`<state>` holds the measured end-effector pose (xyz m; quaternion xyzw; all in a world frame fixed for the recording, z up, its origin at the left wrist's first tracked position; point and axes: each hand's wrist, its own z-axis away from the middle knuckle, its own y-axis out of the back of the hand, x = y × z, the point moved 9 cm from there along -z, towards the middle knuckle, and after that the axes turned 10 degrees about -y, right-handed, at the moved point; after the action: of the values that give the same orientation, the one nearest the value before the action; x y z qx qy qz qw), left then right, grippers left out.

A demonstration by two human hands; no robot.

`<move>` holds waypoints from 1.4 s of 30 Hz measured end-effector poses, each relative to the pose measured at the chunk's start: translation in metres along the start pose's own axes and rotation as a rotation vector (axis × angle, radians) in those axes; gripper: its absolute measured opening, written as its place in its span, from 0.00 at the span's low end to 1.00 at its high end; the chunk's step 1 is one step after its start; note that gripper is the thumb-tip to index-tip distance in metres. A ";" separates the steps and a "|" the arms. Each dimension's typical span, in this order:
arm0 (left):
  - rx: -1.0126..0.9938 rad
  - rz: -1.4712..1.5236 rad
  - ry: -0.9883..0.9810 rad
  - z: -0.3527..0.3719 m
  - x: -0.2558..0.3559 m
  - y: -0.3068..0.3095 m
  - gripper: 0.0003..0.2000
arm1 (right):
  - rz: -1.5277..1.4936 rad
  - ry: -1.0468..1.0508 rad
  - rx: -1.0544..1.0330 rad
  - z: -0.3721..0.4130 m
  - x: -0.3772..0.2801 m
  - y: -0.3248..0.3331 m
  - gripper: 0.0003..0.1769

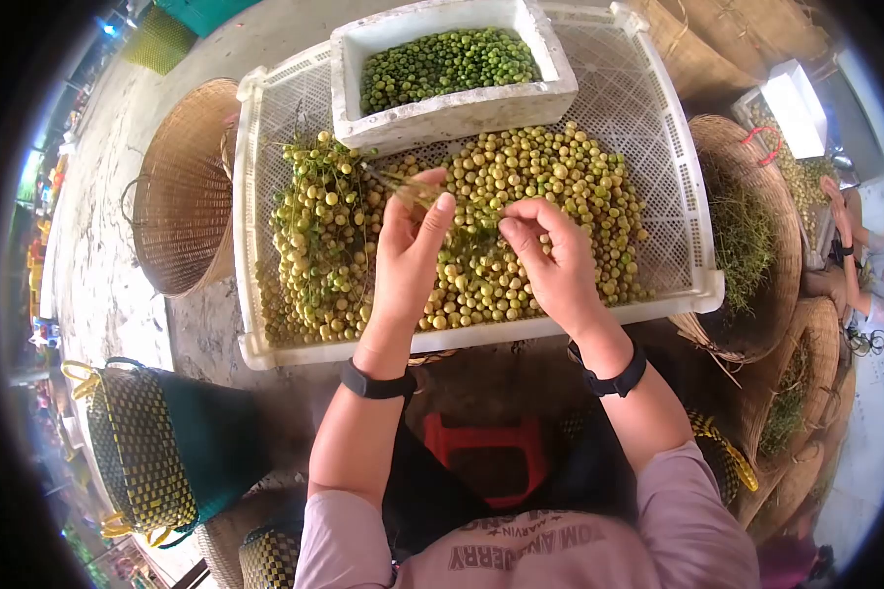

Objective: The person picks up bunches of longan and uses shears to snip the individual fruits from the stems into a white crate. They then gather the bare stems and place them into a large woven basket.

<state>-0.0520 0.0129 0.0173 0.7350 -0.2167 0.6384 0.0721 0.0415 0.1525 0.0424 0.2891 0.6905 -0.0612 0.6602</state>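
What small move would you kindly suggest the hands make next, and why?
Perhaps bring the right hand to the thin stems in the left hand and feel along them: the hands are apart above loose fruit, and blur hides whether the stems are bare.

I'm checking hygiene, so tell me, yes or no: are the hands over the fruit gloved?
No, the left hand and right hand over the fruit are bare, with dark bands on the wrists.

**Small round fruit, loose and on the stem**

Yellow-green and smooth, it lies heaped across the white mesh tray. Fruit-laden sprigs tangle over the left side. Thin stems, partly blurred, slant from the left hand above the heap.
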 end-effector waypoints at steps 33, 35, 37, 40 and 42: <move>0.072 -0.211 -0.057 -0.003 -0.013 0.000 0.12 | 0.223 0.225 0.023 0.006 -0.014 -0.017 0.08; 0.088 -0.303 -0.068 -0.005 -0.013 0.007 0.13 | 0.126 0.223 -0.022 0.007 -0.014 -0.018 0.07; 0.085 -0.335 -0.061 -0.008 -0.012 0.009 0.13 | -0.058 0.175 -0.104 0.006 -0.018 -0.014 0.05; 0.089 -0.233 -0.015 -0.010 -0.016 0.012 0.13 | -0.427 -0.101 -0.131 -0.003 0.013 0.001 0.06; 0.015 -0.216 0.042 -0.009 -0.013 0.007 0.14 | -0.676 -0.245 -0.131 -0.013 0.028 0.011 0.09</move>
<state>-0.0647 0.0132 0.0050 0.7412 -0.1297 0.6438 0.1394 0.0369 0.1767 0.0209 -0.0078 0.6652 -0.2658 0.6977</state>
